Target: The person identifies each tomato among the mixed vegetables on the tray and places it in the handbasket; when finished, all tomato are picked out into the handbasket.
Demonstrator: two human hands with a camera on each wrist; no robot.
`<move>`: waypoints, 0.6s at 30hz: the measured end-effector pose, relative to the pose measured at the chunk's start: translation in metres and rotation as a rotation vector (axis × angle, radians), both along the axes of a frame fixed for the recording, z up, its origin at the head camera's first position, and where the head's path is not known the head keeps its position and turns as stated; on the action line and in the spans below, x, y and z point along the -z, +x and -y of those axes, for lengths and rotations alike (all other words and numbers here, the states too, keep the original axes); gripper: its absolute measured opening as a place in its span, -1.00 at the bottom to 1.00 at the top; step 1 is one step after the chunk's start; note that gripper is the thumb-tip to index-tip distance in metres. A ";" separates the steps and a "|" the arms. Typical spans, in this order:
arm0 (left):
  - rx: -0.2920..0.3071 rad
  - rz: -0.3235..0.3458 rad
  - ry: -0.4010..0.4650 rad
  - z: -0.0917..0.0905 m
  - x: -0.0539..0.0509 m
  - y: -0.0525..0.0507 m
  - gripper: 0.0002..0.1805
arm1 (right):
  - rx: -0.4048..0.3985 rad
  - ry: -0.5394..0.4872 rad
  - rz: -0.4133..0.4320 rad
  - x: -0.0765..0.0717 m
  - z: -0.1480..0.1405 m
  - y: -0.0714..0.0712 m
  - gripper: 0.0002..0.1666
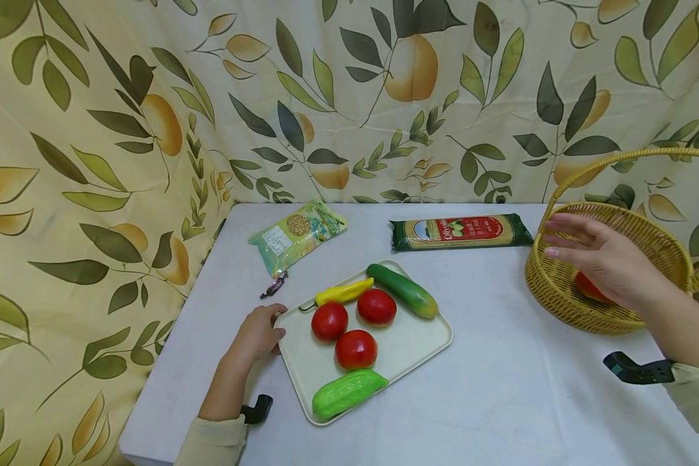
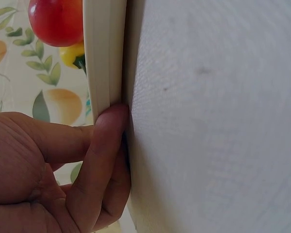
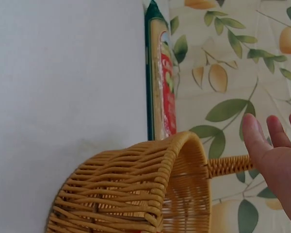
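Observation:
My left hand (image 1: 259, 333) pinches the left edge of a cream tray (image 1: 419, 346); the left wrist view shows the thumb and curled fingers at its rim (image 2: 104, 63). On the tray lie three red tomatoes (image 1: 356, 350), a yellow pepper (image 1: 343, 292), a dark green cucumber (image 1: 404, 291) and a light green, bumpy cucumber-like vegetable (image 1: 349, 392). My right hand (image 1: 608, 262) hovers over a yellow wicker basket (image 1: 559, 301), its fingers loosely extended and holding nothing. Inside the basket is a red, round item (image 1: 589, 287), partly hidden by that hand.
Behind the tray lie a green-yellow food packet (image 1: 297, 236) and a small dark wrapped candy (image 1: 275, 285). A long pack of pasta (image 1: 460, 232) lies left of the basket. The basket's tall handle (image 1: 582, 171) arches above it. Patterned cloth (image 1: 338, 97) hangs behind the white table (image 1: 489, 395).

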State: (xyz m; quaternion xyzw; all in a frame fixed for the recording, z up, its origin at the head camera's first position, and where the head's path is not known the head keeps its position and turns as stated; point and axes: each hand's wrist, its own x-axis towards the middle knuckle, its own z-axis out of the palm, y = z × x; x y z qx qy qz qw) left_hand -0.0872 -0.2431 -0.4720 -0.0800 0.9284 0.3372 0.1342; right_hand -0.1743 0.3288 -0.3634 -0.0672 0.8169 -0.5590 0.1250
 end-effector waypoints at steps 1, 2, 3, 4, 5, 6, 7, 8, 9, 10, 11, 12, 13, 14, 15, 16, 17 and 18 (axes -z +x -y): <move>-0.001 0.000 0.003 0.000 0.000 0.000 -0.54 | 0.002 0.001 0.000 0.000 0.001 0.000 -0.26; -0.001 -0.002 0.006 0.000 0.000 0.000 -0.54 | 0.000 0.006 0.001 0.000 0.002 0.000 -0.26; 0.001 -0.004 0.005 0.000 0.000 0.000 -0.54 | 0.001 0.007 0.004 0.001 0.003 0.000 -0.26; 0.006 -0.010 0.002 0.001 -0.001 0.000 -0.54 | -0.001 0.016 0.004 0.001 0.004 0.000 -0.26; 0.007 -0.013 -0.001 0.001 -0.001 0.000 -0.54 | -0.003 0.023 0.006 0.001 0.005 0.000 -0.27; 0.009 -0.016 -0.006 0.002 -0.001 0.000 -0.54 | -0.007 0.033 0.005 0.001 0.006 0.000 -0.27; 0.012 -0.017 -0.010 0.002 -0.001 0.000 -0.54 | -0.008 0.036 0.008 0.001 0.007 0.000 -0.27; 0.015 -0.020 -0.014 0.002 0.000 0.000 -0.53 | -0.008 0.041 0.010 0.001 0.008 0.000 -0.28; 0.018 -0.021 -0.016 0.002 0.000 0.000 -0.53 | -0.010 0.042 0.010 0.001 0.009 0.000 -0.28; 0.019 -0.020 -0.013 0.002 0.000 0.000 -0.53 | -0.012 0.041 0.009 0.001 0.010 0.000 -0.28; 0.016 -0.017 -0.012 0.002 0.000 -0.001 -0.53 | -0.013 0.035 0.010 0.000 0.011 0.000 -0.28; 0.017 -0.015 -0.011 0.002 0.001 -0.001 -0.53 | -0.013 0.034 0.010 0.000 0.012 0.000 -0.27; 0.017 -0.011 -0.009 0.002 0.001 -0.001 -0.53 | -0.014 0.035 0.013 0.000 0.013 0.001 -0.27; 0.015 -0.009 -0.005 0.002 0.001 -0.001 -0.53 | -0.014 0.038 0.012 0.000 0.014 0.001 -0.26; 0.012 -0.006 -0.002 0.002 0.001 -0.001 -0.53 | -0.019 0.034 0.012 0.000 0.015 0.001 -0.26; 0.010 -0.003 -0.004 0.002 0.001 -0.001 -0.52 | -0.020 0.032 0.012 0.000 0.016 0.001 -0.26; 0.008 -0.003 -0.007 0.001 0.001 -0.001 -0.52 | -0.023 0.031 0.012 0.000 0.018 0.001 -0.25; 0.005 -0.001 -0.007 0.001 0.000 -0.001 -0.53 | -0.026 0.033 0.013 0.000 0.019 0.001 -0.25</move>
